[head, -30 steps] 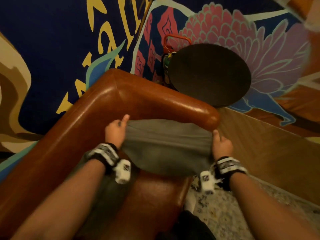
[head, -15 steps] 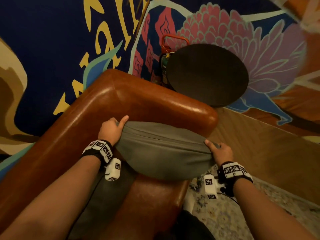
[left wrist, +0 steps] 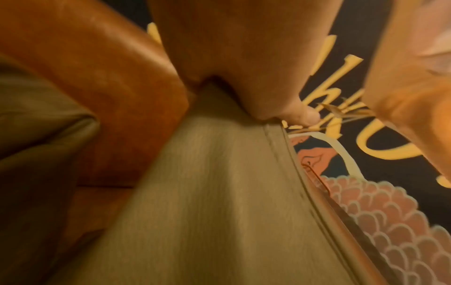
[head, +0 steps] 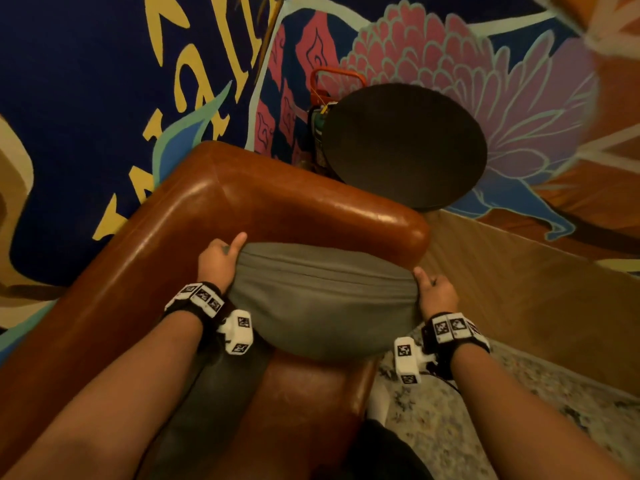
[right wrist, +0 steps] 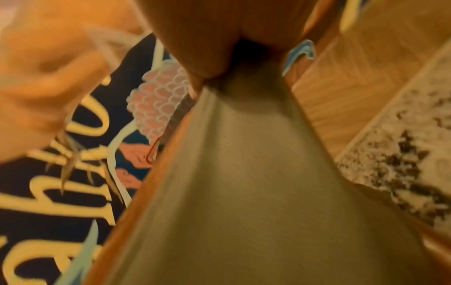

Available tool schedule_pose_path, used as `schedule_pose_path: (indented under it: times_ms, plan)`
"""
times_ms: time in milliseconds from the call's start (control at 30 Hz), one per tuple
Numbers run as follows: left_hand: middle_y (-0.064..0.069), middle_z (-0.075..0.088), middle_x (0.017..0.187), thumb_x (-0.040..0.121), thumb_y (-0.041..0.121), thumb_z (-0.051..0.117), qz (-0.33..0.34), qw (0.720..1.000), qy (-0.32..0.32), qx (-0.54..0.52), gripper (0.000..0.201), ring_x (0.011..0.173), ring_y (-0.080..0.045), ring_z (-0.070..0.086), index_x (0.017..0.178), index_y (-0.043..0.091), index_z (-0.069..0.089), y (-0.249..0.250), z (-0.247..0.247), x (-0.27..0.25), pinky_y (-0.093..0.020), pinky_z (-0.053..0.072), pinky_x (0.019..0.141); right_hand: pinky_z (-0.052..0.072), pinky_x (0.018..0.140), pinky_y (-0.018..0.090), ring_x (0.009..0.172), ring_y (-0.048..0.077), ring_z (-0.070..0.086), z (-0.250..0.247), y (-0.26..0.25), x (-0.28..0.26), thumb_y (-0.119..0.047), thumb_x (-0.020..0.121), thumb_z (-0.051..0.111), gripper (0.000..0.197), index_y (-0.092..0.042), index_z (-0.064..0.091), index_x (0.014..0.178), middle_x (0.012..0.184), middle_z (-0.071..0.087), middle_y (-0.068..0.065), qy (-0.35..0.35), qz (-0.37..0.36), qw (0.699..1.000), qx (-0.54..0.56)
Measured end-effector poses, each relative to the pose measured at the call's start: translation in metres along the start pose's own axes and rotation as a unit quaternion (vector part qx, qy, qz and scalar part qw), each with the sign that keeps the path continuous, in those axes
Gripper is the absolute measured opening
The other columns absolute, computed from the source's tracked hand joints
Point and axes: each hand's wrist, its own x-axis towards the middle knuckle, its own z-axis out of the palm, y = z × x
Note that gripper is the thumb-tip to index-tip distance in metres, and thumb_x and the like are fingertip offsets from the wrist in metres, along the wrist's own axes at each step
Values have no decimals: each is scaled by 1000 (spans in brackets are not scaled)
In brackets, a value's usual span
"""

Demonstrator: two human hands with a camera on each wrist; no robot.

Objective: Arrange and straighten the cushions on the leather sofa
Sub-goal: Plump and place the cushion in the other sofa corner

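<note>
A grey cushion stands in the corner of the brown leather sofa, against the armrest. My left hand grips its left top corner, thumb lying along the upper edge. My right hand grips its right top corner, thumb on top. In the left wrist view the cushion fills the middle, its seam running down to the right, with my left hand pinching its corner. The right wrist view shows the cushion pinched under my right hand. A second grey cushion lies on the seat under my left forearm.
A round dark side table stands behind the armrest, against the painted mural wall. An orange-handled object sits beside it. Wooden floor and a patterned rug lie to the right of the sofa.
The cushion has tipped so its seamed top edge faces up and has bulged fuller between my hands. Both hands stay on its corners; the right hand has moved slightly lower and outward.
</note>
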Motion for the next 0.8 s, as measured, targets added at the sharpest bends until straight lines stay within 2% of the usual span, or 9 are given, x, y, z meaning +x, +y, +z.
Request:
schedule_pose_path:
  times_ms: [167,267,333,400,500,567,667,767,800]
  plan:
    - [-16,63,108,100,44,54,-38,981,-165,-97,44,92,-27,59,114,2,56,-15,-5,11,-38,46,74,54,94,55,103,39,67,2,46,23,-50,68,84,61,-3,67,104,107,71,21,-98,80,987,94]
    - [-25,62,125,97,14,62,-101,936,-228,-249,33,107,-33,62,124,-5,57,-23,-16,16,-38,52,86,51,101,53,105,36,66,-5,45,13,-14,82,80,34,1,68,109,118,68,25,-157,137,962,176]
    - [-22,66,117,92,9,68,-87,953,-204,-207,27,101,-31,64,115,-3,64,-30,-21,18,-33,52,80,55,93,46,95,31,66,-12,48,12,-7,81,80,28,2,69,106,107,70,20,-142,127,973,131]
    - [-16,69,105,88,13,74,-77,977,-137,-143,24,91,-27,64,106,-1,69,-34,-18,17,-32,49,73,56,85,44,88,29,65,-13,49,13,-18,77,85,26,-1,72,92,91,70,12,-98,78,991,47]
    - [-16,72,106,87,18,75,-84,994,-15,-65,21,103,-33,66,102,2,74,-36,-8,18,-37,49,84,39,57,35,63,27,54,-7,34,14,-41,82,79,43,-13,54,61,61,55,6,-100,-7,987,-126]
    - [-17,67,120,95,14,64,-85,995,50,-10,22,116,-35,61,113,5,71,-25,-7,9,-41,46,98,40,56,38,63,32,57,1,22,14,-44,86,74,46,-12,50,62,59,55,7,-112,-31,976,-182]
    - [-13,65,120,97,30,61,112,991,34,59,28,114,-31,60,114,10,71,14,-4,-23,-42,46,99,53,71,45,77,38,68,23,-6,1,-38,86,73,36,-13,53,69,70,64,14,-136,-38,977,-160]
    - [-3,66,128,83,68,59,286,922,-240,101,68,119,-21,60,128,17,65,73,16,-82,-33,46,100,47,68,37,70,27,59,52,-71,-34,-32,84,74,29,-21,51,70,71,62,7,-181,-106,974,-87]
    - [-3,61,135,80,72,60,302,907,-260,138,80,124,-21,56,136,16,57,84,25,-97,-34,45,102,45,64,34,64,23,55,61,-96,-45,-28,85,74,27,-21,53,70,66,58,3,-224,-139,964,-24]
